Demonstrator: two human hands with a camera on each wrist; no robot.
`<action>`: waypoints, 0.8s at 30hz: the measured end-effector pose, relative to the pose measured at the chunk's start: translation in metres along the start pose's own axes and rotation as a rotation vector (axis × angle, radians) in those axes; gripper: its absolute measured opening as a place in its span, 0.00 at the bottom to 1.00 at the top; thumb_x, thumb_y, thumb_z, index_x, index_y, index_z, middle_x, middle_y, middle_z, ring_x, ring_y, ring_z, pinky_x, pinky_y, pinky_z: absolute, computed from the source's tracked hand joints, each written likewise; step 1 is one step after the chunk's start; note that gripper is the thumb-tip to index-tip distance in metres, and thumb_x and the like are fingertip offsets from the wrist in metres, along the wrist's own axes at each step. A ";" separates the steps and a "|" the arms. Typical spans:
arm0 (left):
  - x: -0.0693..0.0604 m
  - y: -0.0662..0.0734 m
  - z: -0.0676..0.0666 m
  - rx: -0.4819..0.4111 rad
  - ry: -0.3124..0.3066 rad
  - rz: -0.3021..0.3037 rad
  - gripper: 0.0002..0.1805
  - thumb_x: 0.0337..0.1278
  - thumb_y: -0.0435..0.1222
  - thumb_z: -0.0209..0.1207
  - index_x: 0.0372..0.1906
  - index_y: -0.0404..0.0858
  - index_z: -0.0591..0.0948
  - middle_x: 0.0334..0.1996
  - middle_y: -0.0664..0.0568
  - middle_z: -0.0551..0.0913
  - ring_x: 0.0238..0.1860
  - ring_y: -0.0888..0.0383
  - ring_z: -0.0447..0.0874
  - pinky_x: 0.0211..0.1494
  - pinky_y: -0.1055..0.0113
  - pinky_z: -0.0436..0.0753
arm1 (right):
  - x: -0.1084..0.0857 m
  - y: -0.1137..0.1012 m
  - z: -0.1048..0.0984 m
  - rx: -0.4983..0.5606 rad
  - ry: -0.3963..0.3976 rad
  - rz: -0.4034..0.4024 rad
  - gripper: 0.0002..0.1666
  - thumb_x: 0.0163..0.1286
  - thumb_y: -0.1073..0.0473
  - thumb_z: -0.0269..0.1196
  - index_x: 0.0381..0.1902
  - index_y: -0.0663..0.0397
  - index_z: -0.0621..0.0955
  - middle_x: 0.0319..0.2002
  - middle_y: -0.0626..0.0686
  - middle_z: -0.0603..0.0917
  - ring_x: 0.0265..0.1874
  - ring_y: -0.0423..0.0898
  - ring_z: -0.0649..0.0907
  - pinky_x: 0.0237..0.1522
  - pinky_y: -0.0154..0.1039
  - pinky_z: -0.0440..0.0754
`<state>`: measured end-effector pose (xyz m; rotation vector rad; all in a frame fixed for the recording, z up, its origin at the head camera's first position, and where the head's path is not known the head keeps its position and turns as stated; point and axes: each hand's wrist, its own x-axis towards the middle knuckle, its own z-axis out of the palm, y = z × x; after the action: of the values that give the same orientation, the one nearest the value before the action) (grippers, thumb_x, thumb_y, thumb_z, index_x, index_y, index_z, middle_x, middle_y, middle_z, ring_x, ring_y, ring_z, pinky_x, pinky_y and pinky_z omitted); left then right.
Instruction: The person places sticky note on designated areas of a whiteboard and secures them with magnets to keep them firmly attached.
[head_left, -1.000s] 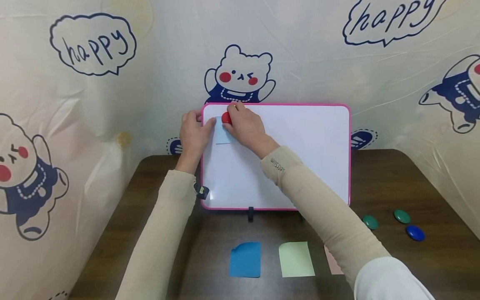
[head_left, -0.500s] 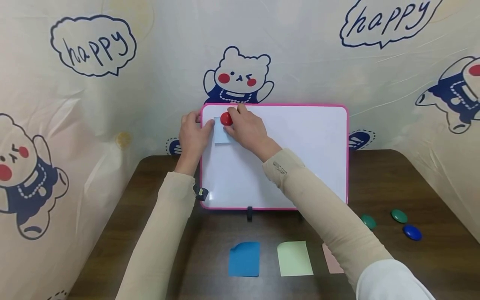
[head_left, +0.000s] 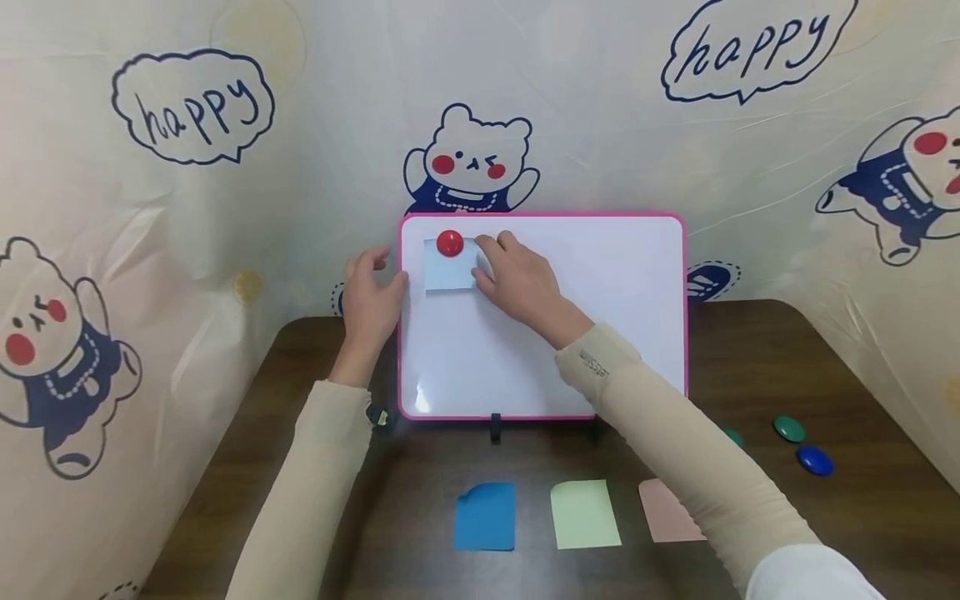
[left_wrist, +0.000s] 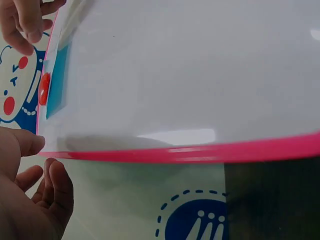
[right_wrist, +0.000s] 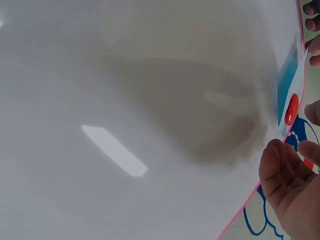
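A light-blue note (head_left: pixel 450 273) lies at the upper left of a pink-framed whiteboard (head_left: pixel 480 358), a round red magnet (head_left: pixel 450 243) over its top part. My right hand (head_left: pixel 525 282) is at the note's right edge, fingers relaxed and bent; whether they touch the paper is unclear. At the board's left edge, my left hand (head_left: pixel 371 300) has its thumb by the frame and its other fingers loosely bent outside it. The left wrist view shows a gap between thumb and fingers of the left hand (left_wrist: pixel 37 190), and the magnet (left_wrist: pixel 44 89) side-on.
On the dark table (head_left: pixel 420 575) in front lie a blue note (head_left: pixel 485 517), a pale green note (head_left: pixel 585 515) and a pink note (head_left: pixel 667 510), partly under my right sleeve. Green (head_left: pixel 789 429) and blue (head_left: pixel 814 460) magnets lie at the right. Patterned cloth hangs behind.
My right hand has let go of the red magnet and moved right, uncovering more of the note. My left hand has come off the note's side and shifted left and down. The view has shifted slightly.
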<state>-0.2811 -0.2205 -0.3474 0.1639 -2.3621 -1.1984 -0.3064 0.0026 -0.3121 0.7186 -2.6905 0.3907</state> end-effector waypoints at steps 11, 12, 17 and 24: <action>-0.038 -0.010 -0.017 0.103 -0.102 0.145 0.23 0.71 0.43 0.58 0.65 0.38 0.76 0.58 0.43 0.74 0.40 0.52 0.77 0.43 0.56 0.85 | -0.054 0.020 -0.012 -0.013 0.013 -0.088 0.27 0.73 0.51 0.63 0.65 0.56 0.77 0.46 0.57 0.83 0.37 0.48 0.83 0.38 0.38 0.84; -0.043 -0.010 -0.018 0.122 -0.119 0.161 0.24 0.70 0.44 0.59 0.65 0.38 0.76 0.57 0.43 0.74 0.39 0.53 0.77 0.41 0.56 0.86 | -0.058 0.021 -0.013 -0.014 0.010 -0.094 0.26 0.73 0.51 0.63 0.64 0.56 0.78 0.46 0.57 0.84 0.37 0.48 0.84 0.38 0.39 0.84; -0.064 -0.005 -0.022 0.197 -0.235 0.191 0.23 0.69 0.46 0.61 0.64 0.41 0.77 0.50 0.46 0.76 0.39 0.54 0.77 0.39 0.58 0.86 | -0.083 0.033 -0.018 0.005 -0.012 -0.084 0.19 0.72 0.53 0.65 0.56 0.56 0.81 0.43 0.55 0.85 0.38 0.48 0.85 0.39 0.41 0.85; -0.092 -0.003 -0.030 0.251 -0.478 0.193 0.21 0.66 0.46 0.64 0.60 0.45 0.78 0.48 0.51 0.79 0.37 0.54 0.79 0.33 0.63 0.86 | -0.126 0.057 -0.022 0.069 -0.050 -0.043 0.15 0.69 0.54 0.68 0.49 0.54 0.83 0.38 0.52 0.85 0.35 0.47 0.84 0.38 0.43 0.85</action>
<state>-0.1869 -0.2158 -0.3682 -0.2973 -2.8579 -0.9200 -0.2272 0.1120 -0.3496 0.8150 -2.7150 0.4618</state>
